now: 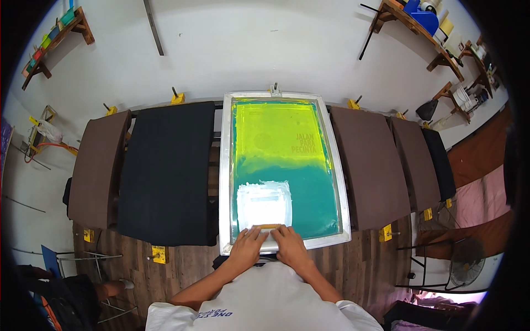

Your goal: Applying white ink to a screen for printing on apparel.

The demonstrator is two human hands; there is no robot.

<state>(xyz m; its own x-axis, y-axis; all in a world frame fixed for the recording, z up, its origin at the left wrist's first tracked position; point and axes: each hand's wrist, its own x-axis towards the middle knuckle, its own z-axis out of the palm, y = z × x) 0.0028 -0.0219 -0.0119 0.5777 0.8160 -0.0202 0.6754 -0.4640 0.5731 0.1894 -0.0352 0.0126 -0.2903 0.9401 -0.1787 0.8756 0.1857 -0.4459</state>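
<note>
A silver screen frame [342, 187] lies centred on the table, its mesh coated yellow-green [268, 118] at the far part and teal [314, 196] nearer, with a printed design showing through. A patch of white ink [259, 204] sits in the near left part. At the near edge, my left hand [248, 245] and my right hand [289, 245] grip a squeegee [268, 227] side by side, fingers bent over it, near the lower border of the white ink.
Dark brown [370, 171] and black [165, 171] garment-covered boards flank the screen, with yellow clamps [158, 255]. Wooden shelves [417, 41] line the wall. A fan [466, 262] stands at right. Another person's leg [110, 289] is at lower left, beside metal stands [83, 256].
</note>
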